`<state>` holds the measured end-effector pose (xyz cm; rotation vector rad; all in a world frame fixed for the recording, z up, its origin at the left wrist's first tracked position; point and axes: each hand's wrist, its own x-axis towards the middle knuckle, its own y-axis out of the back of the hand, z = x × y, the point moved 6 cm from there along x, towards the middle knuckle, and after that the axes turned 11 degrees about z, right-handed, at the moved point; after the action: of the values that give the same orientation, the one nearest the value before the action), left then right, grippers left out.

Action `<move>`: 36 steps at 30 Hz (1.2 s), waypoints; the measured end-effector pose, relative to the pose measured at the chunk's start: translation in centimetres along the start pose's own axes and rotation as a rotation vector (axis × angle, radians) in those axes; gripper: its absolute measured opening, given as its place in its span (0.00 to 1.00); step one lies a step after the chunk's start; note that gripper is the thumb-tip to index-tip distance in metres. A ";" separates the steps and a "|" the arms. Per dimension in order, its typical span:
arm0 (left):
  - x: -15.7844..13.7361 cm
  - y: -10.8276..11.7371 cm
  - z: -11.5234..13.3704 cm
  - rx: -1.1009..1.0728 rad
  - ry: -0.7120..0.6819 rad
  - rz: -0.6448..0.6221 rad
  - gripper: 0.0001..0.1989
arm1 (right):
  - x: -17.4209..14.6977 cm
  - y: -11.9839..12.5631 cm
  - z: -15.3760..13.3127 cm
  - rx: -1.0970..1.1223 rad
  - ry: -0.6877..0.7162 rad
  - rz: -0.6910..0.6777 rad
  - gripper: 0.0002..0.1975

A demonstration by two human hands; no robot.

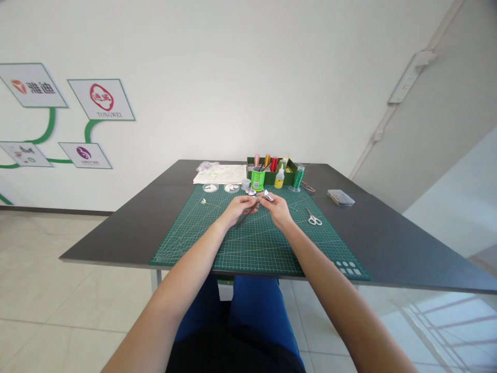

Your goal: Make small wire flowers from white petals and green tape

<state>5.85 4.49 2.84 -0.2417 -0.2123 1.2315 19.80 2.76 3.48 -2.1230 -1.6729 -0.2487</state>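
Both hands meet above the green mat (256, 248), fingertips near one another. Left hand (239, 209): fingers closed on a thin dark strand (243, 219), which slants down toward the wearer. Right hand (276, 209): thumb and fingers pinch a small shiny piece (267, 196), silvery to pale purple; how it meets the strand cannot be told. Both items sit mid-mat, just in front of the green can (258, 179). Left of the can: a jar (246, 184) and two dishes (210, 188) with small pale pieces. Right of it: a yellow-labelled bottle (279, 179) and a green spool (298, 177). Scissors (315, 220) lie on the mat, right of the right hand; a white-tipped sprig (204, 201) lies left.
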 end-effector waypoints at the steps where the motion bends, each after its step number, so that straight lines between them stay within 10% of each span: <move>1: 0.0 0.0 -0.1 -0.010 0.015 0.001 0.21 | -0.1 -0.1 -0.1 0.009 -0.008 -0.012 0.18; 36: 0.4 0.2 -0.6 0.006 0.045 0.017 0.21 | -0.7 -1.0 -0.2 0.067 -0.121 -0.080 0.18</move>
<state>5.95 4.88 2.21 -0.2658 -0.1681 1.2419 18.68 2.20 3.63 -2.0608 -1.8108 -0.0878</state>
